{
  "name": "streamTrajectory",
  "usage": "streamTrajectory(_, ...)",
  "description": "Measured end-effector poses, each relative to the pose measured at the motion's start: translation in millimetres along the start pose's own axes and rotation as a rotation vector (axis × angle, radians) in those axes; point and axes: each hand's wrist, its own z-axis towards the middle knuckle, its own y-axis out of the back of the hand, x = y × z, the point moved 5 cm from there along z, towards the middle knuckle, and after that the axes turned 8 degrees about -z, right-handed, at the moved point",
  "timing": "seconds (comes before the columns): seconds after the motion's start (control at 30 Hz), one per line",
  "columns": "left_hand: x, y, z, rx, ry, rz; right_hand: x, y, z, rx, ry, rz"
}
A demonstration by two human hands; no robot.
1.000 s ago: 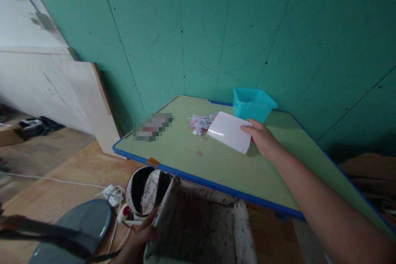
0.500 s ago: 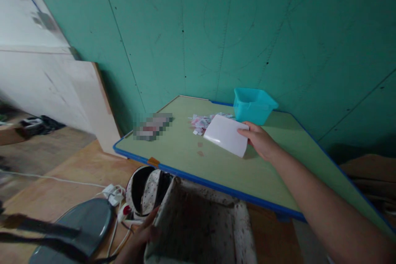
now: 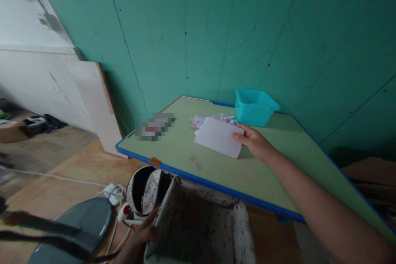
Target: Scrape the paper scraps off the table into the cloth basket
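My right hand (image 3: 255,142) pinches the right edge of a white sheet of stiff paper (image 3: 216,137), thumb on top. The sheet is tilted over the table's middle and partly hides a pile of small paper scraps (image 3: 198,121), white and pinkish. Two small pinkish marks or bits (image 3: 195,163) show on the tabletop in front of the sheet. Below the table's front edge, my left hand (image 3: 144,233) grips the left wall of a stained whitish box (image 3: 161,218) with an open top. Part of that hand is in shadow.
A turquoise plastic basket (image 3: 255,111) stands at the back of the green, blue-edged table (image 3: 266,177), by the green wall. A blurred-out flat object (image 3: 154,127) lies at the left. Below are a spotted round case (image 3: 151,192), a grey stool (image 3: 83,222) and white cords (image 3: 114,194).
My right hand has brought the sheet slightly left and turned it flatter to view. My left hand stays on the box. The camera view has shifted slightly.
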Motion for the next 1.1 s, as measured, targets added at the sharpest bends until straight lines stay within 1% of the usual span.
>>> streamTrajectory(0.13,0,-1,2,0.009,-0.02,0.024,15,-8,-6,-0.011,0.188,-0.216)
streamTrajectory(0.23,2,-1,6,0.019,-0.013,0.034,25,-18,-12,0.047,0.305,-0.292)
streamTrajectory(0.33,4,1,8,0.029,-0.007,0.053,29,-27,-16,0.123,0.358,-0.313)
streamTrajectory(0.47,3,3,8,0.043,-0.026,0.077,27,-32,-18,0.205,0.371,-0.32)
streamTrajectory(0.67,2,1,9,0.047,-0.019,0.086,26,-27,-16,0.185,0.365,-0.351)
streamTrajectory(0.8,-1,-3,7,0.047,0.003,0.072,26,-18,-15,0.182,0.356,-0.365)
streamTrajectory(0.97,-7,-6,5,0.042,-0.005,0.06,24,-3,-12,0.164,0.32,-0.385)
streamTrajectory(1.1,-5,-5,3,0.047,0.034,0.063,26,4,-12,0.177,0.295,-0.393)
